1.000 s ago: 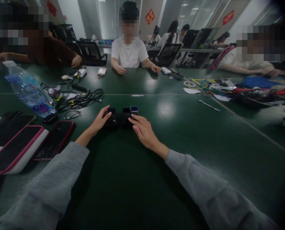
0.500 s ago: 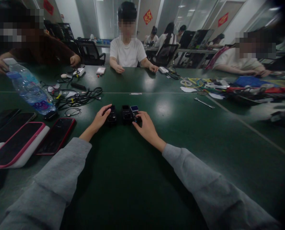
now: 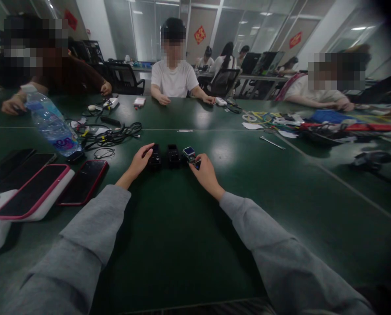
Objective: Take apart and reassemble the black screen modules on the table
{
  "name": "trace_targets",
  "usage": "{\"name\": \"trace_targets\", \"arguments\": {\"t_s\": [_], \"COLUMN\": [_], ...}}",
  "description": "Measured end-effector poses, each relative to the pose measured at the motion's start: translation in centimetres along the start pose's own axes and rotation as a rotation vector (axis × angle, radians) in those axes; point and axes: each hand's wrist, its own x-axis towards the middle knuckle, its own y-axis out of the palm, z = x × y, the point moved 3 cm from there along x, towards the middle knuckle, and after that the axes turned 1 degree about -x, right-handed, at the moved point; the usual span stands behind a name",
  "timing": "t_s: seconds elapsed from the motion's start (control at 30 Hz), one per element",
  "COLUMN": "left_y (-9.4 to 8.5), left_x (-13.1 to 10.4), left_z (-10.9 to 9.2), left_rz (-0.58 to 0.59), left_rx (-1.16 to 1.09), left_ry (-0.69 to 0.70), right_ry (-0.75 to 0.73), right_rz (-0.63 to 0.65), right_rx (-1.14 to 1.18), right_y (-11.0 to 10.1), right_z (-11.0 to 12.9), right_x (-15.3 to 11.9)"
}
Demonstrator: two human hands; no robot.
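Right hand pinches a small screened circuit board beside two black devices

At the dark green tabletop, the right hand has its thumb and fingers closed on a small circuit board with a pale-framed rectangular screen. The board is angled, its screen facing up; whether its underside touches the tabletop cannot be told. Just left of it stands a black, boxy handheld device with a dark screen, untouched. A second black, boxy device is farther left, a narrow gap between the two. The left hand curves against that one's left side, fingertips and thumb at its upper edge; whether they grip it or merely rest there cannot be told.

Well left lie a black-screened phone with a red edge and a clear plastic water bottle with a purple label, near tangled black cables. A silver metal wrench lies to the right. Across sits a person in a white T-shirt.
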Motion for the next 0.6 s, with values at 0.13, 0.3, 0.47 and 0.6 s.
{"name": "trace_targets", "arguments": {"t_s": [0.13, 0.3, 0.47, 0.6], "left_y": [-0.1, -0.1, -0.1, 0.0], "left_x": [0.0, -0.1, 0.0, -0.1], "left_z": [0.2, 0.2, 0.5, 0.2], "left_rz": [0.0, 0.006, -0.004, -0.002], "left_rx": [0.01, 0.03, 0.017, 0.021], "left_ry": [0.0, 0.018, -0.01, -0.011], "right_ry": [0.043, -0.035, 0.038, 0.184], "right_rz": [0.042, 0.113, 0.132, -0.105], "right_rx": [0.033, 0.05, -0.125, -0.345], "right_y": [-0.9, -5.1, -13.6, -23.8], "right_z": [-0.3, -1.2, -7.7, -16.1], "right_x": [-0.7, -4.6, -10.9, -16.1]}}
